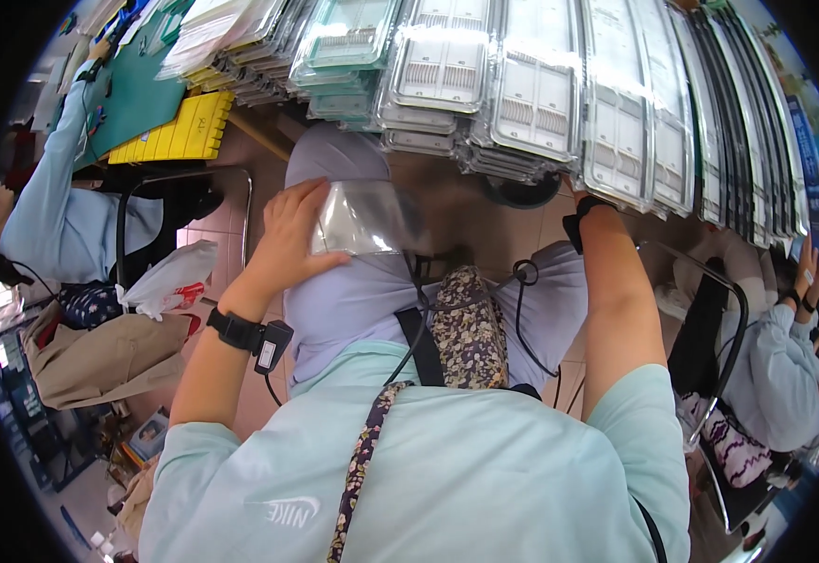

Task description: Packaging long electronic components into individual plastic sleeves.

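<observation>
My left hand (289, 235) is curled around a clear plastic pouch (364, 220), fingers over its left edge, holding it against my lap just above my knee. The pouch is flat and glossy, with something dark inside that I cannot make out. A black band (237, 331) with a small module sits on that wrist, a thin cable hanging from it.

My right arm reaches up and away from the pouch; the hand itself goes under the edge of the trays (560, 94) stacked ahead, so I cannot tell whether it is spread or closed, or whether it holds anything. Only its wrist with a black strap (580, 218) shows.

The trays are clear plastic, piled in overlapping rows just beyond both hands. Further left of my left hand lies a yellow tray (182, 131). A patterned bag (469, 328) rests on my lap between my forearms. Another person's light-blue sleeve (48, 197) is well off to my left.
</observation>
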Motion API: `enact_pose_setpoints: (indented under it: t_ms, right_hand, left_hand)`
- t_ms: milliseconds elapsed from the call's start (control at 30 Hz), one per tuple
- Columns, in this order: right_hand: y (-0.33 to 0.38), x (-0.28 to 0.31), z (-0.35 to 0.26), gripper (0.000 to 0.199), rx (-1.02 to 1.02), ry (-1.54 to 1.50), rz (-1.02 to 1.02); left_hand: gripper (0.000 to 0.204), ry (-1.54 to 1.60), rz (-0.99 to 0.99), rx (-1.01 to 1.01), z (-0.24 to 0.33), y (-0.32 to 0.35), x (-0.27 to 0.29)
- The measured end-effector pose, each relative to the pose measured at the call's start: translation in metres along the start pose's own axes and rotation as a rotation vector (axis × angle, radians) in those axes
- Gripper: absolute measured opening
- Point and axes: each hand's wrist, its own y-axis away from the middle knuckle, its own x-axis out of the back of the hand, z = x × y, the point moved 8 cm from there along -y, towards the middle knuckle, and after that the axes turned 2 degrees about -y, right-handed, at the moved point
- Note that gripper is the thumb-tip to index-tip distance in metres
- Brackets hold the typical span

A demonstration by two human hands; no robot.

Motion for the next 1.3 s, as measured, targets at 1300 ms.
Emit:
enact_pose_setpoints:
  t_ms: [1300]
  right_hand:
    - [0.071, 0.057, -0.274, 0.055, 0.048, -0.309, -0.741]
  left_hand:
    - [0.084, 0.095, 0.07, -0.042, -0.004, -0.009, -0.011]
